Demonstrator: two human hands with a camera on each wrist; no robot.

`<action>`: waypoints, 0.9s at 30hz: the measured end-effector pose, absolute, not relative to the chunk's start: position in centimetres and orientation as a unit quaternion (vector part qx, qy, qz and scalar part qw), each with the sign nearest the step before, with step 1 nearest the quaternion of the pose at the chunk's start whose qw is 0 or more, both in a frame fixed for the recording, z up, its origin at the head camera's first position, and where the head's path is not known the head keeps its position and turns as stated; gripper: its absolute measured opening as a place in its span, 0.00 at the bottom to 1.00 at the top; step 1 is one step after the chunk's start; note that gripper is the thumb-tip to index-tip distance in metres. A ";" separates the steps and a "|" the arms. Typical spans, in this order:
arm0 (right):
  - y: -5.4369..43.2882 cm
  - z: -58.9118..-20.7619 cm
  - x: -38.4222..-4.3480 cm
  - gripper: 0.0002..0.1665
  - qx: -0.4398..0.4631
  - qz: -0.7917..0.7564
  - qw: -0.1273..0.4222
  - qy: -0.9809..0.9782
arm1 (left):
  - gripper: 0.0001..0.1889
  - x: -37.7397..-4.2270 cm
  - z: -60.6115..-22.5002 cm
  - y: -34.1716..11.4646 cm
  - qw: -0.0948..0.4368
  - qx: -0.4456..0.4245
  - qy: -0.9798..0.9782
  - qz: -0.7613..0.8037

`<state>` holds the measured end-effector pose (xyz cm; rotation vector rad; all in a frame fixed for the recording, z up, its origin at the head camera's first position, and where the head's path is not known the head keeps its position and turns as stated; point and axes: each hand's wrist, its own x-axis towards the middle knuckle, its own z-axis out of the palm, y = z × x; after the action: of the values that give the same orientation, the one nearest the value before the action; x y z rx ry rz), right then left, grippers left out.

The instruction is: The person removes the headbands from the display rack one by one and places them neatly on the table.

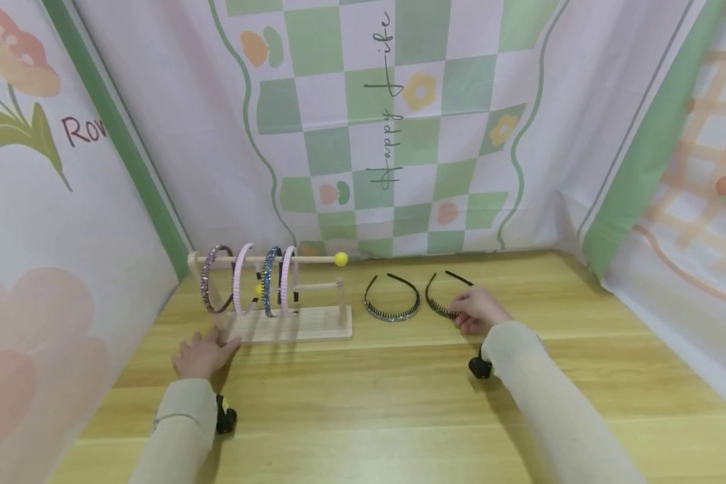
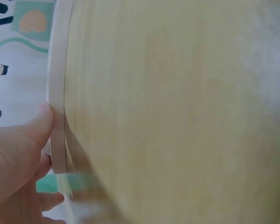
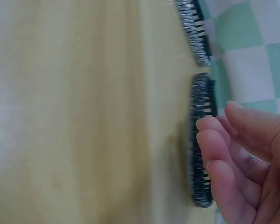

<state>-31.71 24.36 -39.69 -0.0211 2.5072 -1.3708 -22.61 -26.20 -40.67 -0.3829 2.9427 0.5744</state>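
Note:
My left hand lies at the left end of a wooden headband stand, fingers spread. In the left wrist view its thumb rests against the edge of the base. Over at the right, my right hand is at a dark toothed headband on the table, partly covering it. Seen from the right wrist, the loosely bent fingers overlap the glittery headband, with the thumb apart from them. A second toothed headband with a sparkling band lies just left of it.
Several headbands hang on the stand's upper rod, among them a pink one and a blue glittery one. A yellow ball caps that rod. Behind the wooden table hangs a checked curtain.

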 end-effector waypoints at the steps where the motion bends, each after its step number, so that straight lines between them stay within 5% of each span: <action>1: 24.4 -39.3 -31.8 0.19 -0.012 -0.474 0.138 0.870 | 0.43 -22.6 -40.7 -26.2 0.059 -0.126 0.972 0.190; 11: 23.8 -35.1 -32.6 0.30 -0.066 -0.423 0.097 0.898 | 0.43 -22.7 -41.0 -26.3 0.053 -0.128 0.972 0.192; 27: 19.0 -27.7 -34.2 0.32 -0.115 -0.418 0.048 0.900 | 0.42 -22.9 -41.2 -26.4 0.047 -0.128 0.973 0.184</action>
<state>-34.21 18.99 -27.68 -0.3512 2.7430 -1.2739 -22.93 -26.37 -41.25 -0.3910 2.9687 0.5617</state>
